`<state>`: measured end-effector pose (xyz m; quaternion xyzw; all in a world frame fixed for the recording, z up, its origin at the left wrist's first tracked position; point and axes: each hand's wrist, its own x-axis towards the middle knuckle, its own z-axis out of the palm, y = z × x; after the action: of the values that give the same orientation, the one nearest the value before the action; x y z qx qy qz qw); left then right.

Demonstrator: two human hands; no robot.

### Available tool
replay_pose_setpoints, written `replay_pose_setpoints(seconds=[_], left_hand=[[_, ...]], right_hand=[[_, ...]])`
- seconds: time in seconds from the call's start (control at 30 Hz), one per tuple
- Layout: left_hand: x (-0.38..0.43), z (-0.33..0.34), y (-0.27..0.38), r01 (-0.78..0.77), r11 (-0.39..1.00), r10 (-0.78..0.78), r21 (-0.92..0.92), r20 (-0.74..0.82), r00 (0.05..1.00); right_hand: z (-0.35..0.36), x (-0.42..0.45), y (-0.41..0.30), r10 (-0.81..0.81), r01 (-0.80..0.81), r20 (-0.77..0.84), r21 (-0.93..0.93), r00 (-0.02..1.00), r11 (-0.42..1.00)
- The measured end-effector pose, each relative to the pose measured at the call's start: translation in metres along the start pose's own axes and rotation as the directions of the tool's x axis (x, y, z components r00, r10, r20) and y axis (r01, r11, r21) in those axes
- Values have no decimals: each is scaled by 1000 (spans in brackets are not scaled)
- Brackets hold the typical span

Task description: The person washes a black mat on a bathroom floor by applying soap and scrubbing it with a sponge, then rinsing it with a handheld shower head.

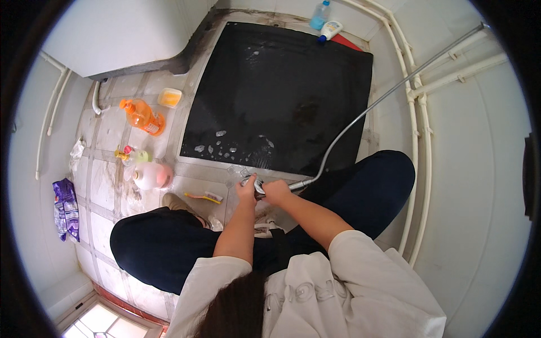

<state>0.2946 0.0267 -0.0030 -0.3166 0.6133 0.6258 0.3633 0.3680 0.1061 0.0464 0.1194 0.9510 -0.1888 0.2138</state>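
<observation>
Both of my hands are on a chrome hand shower (pixel 259 189) low over the tiled floor, just in front of the black mat's near edge. My left hand (pixel 246 190) grips its head, thumb on top. Around the handle, my right hand (pixel 277 192) is closed. A metal shower hose (pixel 334 145) runs from the handle up to the right over the black mat (pixel 279 97). White foam spots lie on the mat's near left part. Left of my hands, a yellow-handled scrub brush (pixel 207 197) rests on the floor.
To the left are an orange bottle (pixel 143 117), a container with yellow contents (pixel 170 98), a pump bottle (pixel 133 155), a pink-and-white bottle (pixel 153 175) and a purple packet (pixel 66 209). Two bottles (pixel 320 16) (pixel 331 31) stand or lie behind the mat. Pipes (pixel 412 126) line the right wall.
</observation>
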Motion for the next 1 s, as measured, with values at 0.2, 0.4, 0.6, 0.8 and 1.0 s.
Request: replay_pose_setpoints(seconds=[0.2,0.4,0.6,0.8,1.0], left_hand=[[-3,19,0,-90,985,66,146,161,985],[3,17,-10,-106,994,106,-6,59,993],[17,-15,-2,-144,981,134,-130,-82,988],[20,-24,16,-216,970,199,-112,-142,970],[20,-32,20,-314,940,288,-134,-178,941]], right_hand=[[-7,-5,10,178,-201,198,102,964,974],[-12,-4,7,147,-163,182,77,972,984],[9,18,-11,26,-27,40,32,999,999],[14,28,-20,-98,99,-186,-4,978,995],[9,34,-27,-171,169,-218,-27,961,985]])
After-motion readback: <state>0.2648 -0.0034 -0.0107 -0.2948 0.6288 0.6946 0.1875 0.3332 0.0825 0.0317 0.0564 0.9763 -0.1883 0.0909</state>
